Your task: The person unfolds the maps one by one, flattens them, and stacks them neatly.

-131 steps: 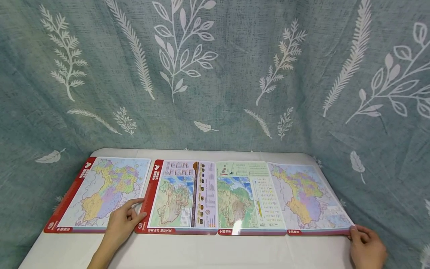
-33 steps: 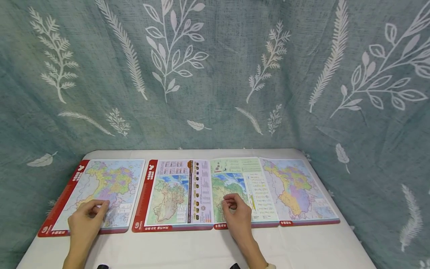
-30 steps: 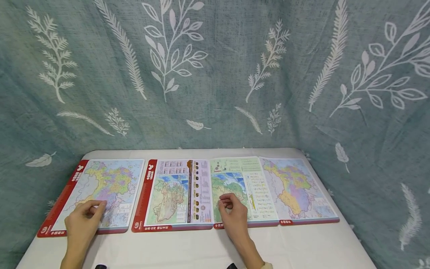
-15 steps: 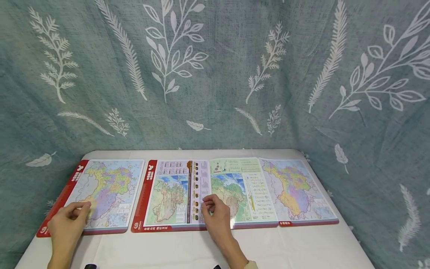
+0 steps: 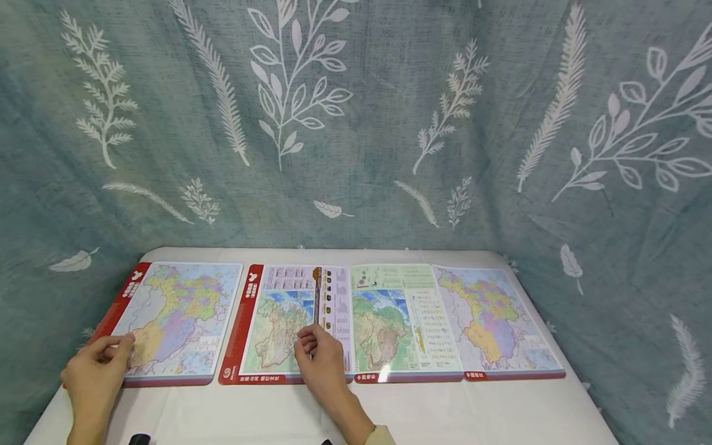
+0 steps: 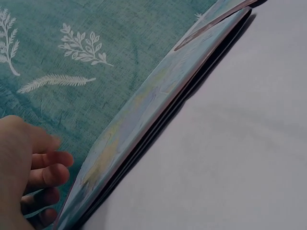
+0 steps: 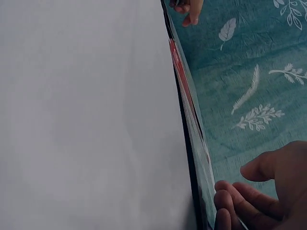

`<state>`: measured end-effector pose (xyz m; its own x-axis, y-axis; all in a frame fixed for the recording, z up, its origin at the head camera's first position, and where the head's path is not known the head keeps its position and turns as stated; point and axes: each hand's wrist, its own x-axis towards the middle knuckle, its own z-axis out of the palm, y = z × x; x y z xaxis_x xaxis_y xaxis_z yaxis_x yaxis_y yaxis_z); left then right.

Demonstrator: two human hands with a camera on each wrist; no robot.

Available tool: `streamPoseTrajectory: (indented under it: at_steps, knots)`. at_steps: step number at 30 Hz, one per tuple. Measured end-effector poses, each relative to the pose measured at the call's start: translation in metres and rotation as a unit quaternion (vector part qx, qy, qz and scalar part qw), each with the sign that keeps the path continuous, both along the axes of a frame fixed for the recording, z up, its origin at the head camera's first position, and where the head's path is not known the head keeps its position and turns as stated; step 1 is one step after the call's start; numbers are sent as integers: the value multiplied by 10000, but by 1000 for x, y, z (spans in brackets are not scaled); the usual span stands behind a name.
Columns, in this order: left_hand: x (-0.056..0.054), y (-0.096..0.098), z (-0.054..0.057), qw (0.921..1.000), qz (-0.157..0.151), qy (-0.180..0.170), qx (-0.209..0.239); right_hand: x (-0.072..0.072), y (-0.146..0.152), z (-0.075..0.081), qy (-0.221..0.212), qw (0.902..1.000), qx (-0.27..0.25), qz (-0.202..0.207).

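My left hand (image 5: 97, 368) hovers over the lower left corner of a flat map (image 5: 178, 321) with a red left border. In the left wrist view its fingers (image 6: 50, 175) hang loosely curled with nothing between them. Right of that map lies a wider fold-out map (image 5: 384, 334), spread into three panels with a red strip (image 5: 239, 327) on its left edge. My right hand (image 5: 322, 358) is above the fold-out's left panel, hiding part of it. Its fingers (image 7: 228, 196) are loosely bent and hold nothing. Whether either hand touches a map is hard to tell.
Both maps lie on a white table (image 5: 445, 408). A narrow strip of tabletop separates them. Behind the table hangs a green curtain (image 5: 384, 93) with white leaf prints. Small black objects (image 5: 139, 439) show at the bottom edge by the wrists.
The right hand has left the fold-out's far right corner and come left across its panels. The left hand has moved left over the left map. Both maps lie in place.
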<state>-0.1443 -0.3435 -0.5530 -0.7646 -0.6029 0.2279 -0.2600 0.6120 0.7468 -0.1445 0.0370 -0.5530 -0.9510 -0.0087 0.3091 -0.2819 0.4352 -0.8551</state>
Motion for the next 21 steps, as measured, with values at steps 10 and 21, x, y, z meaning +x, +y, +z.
streamPoseTrajectory:
  at_steps: [10,21]
  knots:
    - [1,-12,2,9987,263,-374,230,0,-29,-2,78,9995,-134,284]
    - [3,-18,-4,9981,599,-17,167,2,-58,0,-125,9982,252,521]
